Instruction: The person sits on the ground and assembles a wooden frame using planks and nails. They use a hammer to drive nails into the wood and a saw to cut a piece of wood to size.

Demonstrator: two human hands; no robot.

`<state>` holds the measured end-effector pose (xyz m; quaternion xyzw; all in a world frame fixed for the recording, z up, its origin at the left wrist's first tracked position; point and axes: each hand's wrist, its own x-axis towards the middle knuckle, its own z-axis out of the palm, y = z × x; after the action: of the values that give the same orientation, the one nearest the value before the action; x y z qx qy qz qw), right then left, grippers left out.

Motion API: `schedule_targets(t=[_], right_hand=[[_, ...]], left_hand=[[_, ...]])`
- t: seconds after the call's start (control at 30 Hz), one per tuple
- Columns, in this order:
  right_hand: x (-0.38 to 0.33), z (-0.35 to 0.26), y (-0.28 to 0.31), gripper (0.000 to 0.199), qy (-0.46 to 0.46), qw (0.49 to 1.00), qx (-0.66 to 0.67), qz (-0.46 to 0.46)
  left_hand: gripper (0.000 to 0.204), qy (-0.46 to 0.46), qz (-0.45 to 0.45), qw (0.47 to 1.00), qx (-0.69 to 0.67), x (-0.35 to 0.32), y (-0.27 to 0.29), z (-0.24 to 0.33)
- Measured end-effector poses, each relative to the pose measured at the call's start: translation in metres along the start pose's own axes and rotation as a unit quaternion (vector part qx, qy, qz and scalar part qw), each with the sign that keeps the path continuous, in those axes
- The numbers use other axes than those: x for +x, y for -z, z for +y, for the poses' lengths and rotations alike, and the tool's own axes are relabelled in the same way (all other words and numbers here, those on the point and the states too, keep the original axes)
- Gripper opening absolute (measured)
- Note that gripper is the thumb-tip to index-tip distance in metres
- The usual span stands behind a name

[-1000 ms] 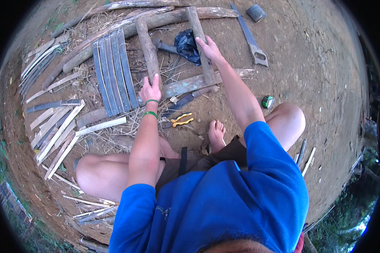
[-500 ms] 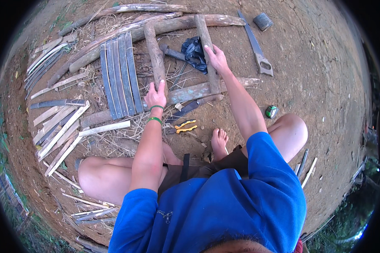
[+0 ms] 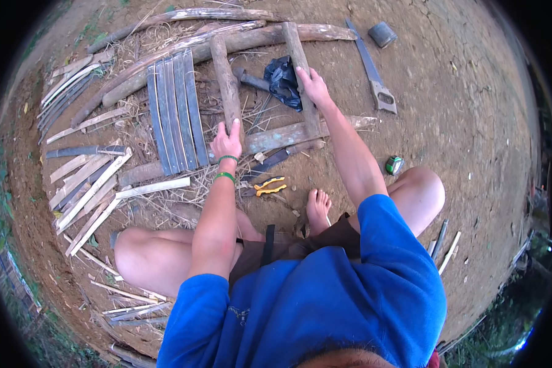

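Observation:
My left hand (image 3: pixel 227 144) is closed round the near end of a short wooden pole (image 3: pixel 226 76), where it meets a long log (image 3: pixel 276 136) on the ground. With my right hand (image 3: pixel 314 87) I grip the middle of a second short pole (image 3: pixel 294 46), to the right of the first. Both poles lie across the near log and a far log (image 3: pixel 251 40), roughly side by side. Dark bamboo slats (image 3: pixel 176 110) span the same logs on the left. Between the poles are a black plastic bag (image 3: pixel 282 78) and a hammer-like tool (image 3: pixel 251 80), partly covered by the bag.
A handsaw (image 3: pixel 371 70) and a dark cylindrical block (image 3: pixel 382 34) lie at far right. Yellow-handled pliers (image 3: pixel 268 186), a broad-bladed knife (image 3: pixel 276 161) and a green tape measure (image 3: pixel 394 164) are nearer me. Split bamboo strips (image 3: pixel 92 190) are piled at left.

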<state>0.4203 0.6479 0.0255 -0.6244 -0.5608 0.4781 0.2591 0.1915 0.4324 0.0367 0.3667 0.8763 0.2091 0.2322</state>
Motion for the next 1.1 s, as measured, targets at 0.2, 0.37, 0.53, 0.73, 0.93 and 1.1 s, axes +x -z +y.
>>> schedule_targets(t=[0.2,0.37,0.53,0.73,0.93,1.1], right_hand=[[-0.014,-0.009,-0.003,0.068,-0.049,0.997,0.058,-0.027],[-0.020,-0.013,0.000,0.064,-0.079,0.994,0.065,-0.031],[-0.023,-0.013,0.003,0.065,-0.061,0.998,0.028,0.007],[-0.027,-0.018,0.001,0.065,-0.004,0.993,-0.083,0.080],[-0.030,-0.027,-0.001,0.081,-0.014,0.991,-0.118,0.054],[-0.034,-0.032,0.002,0.084,-0.040,0.989,-0.132,0.054]], left_hand=[[0.078,0.032,-0.067,0.997,-0.015,0.000,0.006,0.002],[0.072,0.005,-0.012,1.000,0.001,0.000,-0.002,-0.003],[0.076,0.010,-0.025,1.000,-0.006,-0.001,-0.002,-0.004],[0.084,0.017,-0.048,0.999,-0.008,0.001,0.000,-0.005],[0.089,0.029,-0.213,0.967,-0.140,0.030,0.007,-0.024],[0.063,0.007,-0.275,0.927,-0.254,0.046,-0.004,-0.007]])
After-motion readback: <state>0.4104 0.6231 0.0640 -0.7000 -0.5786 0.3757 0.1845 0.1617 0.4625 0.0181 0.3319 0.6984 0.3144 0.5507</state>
